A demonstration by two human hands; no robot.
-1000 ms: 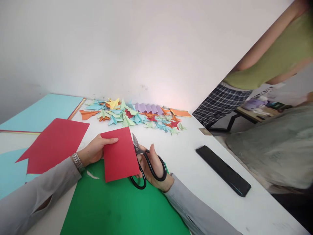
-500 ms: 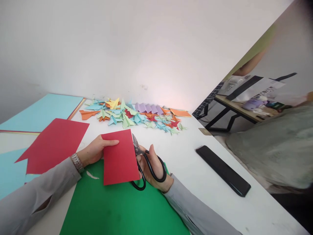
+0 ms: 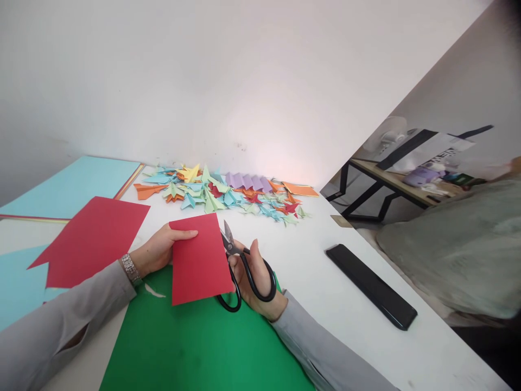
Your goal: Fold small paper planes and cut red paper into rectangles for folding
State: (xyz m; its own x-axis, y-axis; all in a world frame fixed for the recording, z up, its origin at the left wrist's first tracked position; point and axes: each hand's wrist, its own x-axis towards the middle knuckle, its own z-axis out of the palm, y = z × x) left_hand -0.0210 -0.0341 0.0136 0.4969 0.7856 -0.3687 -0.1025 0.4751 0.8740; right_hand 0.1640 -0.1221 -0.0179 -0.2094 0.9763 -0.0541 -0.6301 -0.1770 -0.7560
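Note:
My left hand [image 3: 163, 247] pinches a red sheet of paper [image 3: 199, 269] at its upper left edge, thumb on top. The sheet is held up over a green sheet [image 3: 195, 347] on the table. In my right hand [image 3: 258, 279] is a pair of scissors [image 3: 231, 247] with black loop handles. Its blades point up and away, parted, beside the red paper's right edge; whether they touch the paper I cannot tell. A larger red sheet [image 3: 95, 244] with a notched corner lies left of my left hand.
Folded paper shapes [image 3: 211, 193] in many colours lie along the wall. Light blue sheets [image 3: 77, 184] are stacked at the far left. A long black case [image 3: 370, 285] sits to the right. Beyond the table edge are a shelf [image 3: 391, 179] with bags and a grey-green cloth [image 3: 456, 244].
The scissors' blades have spread wider apart, and the red paper has shifted slightly. At the right, another person's arm that was by the shelf has gone from view.

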